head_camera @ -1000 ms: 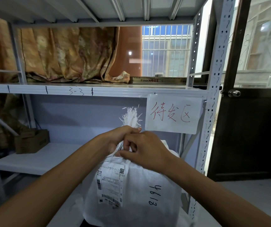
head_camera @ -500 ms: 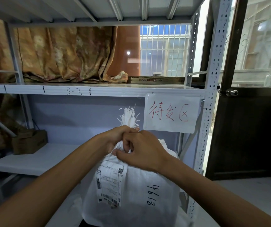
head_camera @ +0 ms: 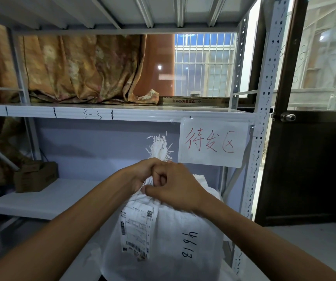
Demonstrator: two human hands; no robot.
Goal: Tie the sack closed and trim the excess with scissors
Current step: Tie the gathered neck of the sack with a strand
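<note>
A full white woven sack (head_camera: 185, 240) stands upright in front of me, with a shipping label (head_camera: 136, 232) on its front and "4613" handwritten beside it. The sack's neck is bunched together, and its frayed white top (head_camera: 159, 148) sticks up above my hands. My left hand (head_camera: 142, 173) grips the gathered neck from the left. On the right side of the neck, my right hand (head_camera: 175, 185) is closed, its thumb and fingers pinching at the neck. Any tie is hidden by my fingers. No scissors are in view.
A white metal rack (head_camera: 110, 113) stands behind the sack, with a paper sign (head_camera: 213, 142) in red writing taped to its shelf edge. A cardboard box (head_camera: 35, 176) sits on the lower shelf at left. A dark door (head_camera: 309, 169) is at right.
Both hands stay clamped on the sack's neck; the right hand's fingers have shifted slightly lower around it. The sack has not moved.
</note>
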